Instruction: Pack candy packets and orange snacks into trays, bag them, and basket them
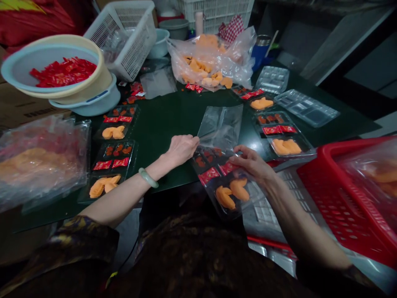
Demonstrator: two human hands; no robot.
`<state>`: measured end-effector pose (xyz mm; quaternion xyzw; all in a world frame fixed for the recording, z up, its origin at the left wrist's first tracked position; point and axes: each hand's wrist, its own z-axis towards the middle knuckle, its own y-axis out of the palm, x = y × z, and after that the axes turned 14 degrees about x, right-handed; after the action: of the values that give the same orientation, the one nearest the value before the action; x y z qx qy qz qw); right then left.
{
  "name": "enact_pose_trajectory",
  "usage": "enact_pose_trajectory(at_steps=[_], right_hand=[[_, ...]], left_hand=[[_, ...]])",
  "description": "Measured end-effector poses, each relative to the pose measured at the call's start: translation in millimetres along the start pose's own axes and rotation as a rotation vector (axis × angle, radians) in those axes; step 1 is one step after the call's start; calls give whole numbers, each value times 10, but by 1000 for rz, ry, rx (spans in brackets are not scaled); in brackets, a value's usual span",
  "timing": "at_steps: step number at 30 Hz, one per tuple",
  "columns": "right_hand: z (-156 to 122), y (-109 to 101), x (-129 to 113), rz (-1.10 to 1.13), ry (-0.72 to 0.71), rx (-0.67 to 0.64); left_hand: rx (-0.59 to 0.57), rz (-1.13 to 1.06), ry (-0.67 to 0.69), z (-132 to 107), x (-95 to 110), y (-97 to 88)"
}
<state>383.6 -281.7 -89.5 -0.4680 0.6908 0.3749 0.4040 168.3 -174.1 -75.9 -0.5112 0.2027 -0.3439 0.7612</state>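
My left hand (181,150) pinches the edge of a clear plastic bag (220,124) lying on the dark green table (173,120). My right hand (251,162) grips a clear blister tray (225,190) above the table's near edge. This tray holds two orange pieces, red sachets and small dark-orange pieces. Its far end overlaps the bag's mouth, though I cannot tell how far it goes inside. Filled trays (116,155) lie to the left of my left hand, and others (277,132) lie to the right of the bag.
A bowl of red sachets (63,72) sits at the far left beside a loose plastic pile (40,161). A bag of orange pieces (209,62) and a white basket (122,39) stand behind. Empty trays (305,107) lie right; a red basket (350,198) stands at lower right.
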Motion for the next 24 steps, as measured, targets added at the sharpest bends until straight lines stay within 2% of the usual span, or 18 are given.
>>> enact_pose_trajectory(at_steps=[7, 17, 20, 24], right_hand=[[-41, 49, -19, 44, 14, -1], [-73, 42, 12, 71, 50, 19], [-96, 65, 6, 82, 62, 22], [-130, 126, 27, 130, 37, -4]], left_hand=[[89, -559, -245, -54, -47, 104], [44, -922, -577, -133, 2, 111], [60, -906, -531, -179, -41, 95], [107, -776, -324, -222, -157, 58]])
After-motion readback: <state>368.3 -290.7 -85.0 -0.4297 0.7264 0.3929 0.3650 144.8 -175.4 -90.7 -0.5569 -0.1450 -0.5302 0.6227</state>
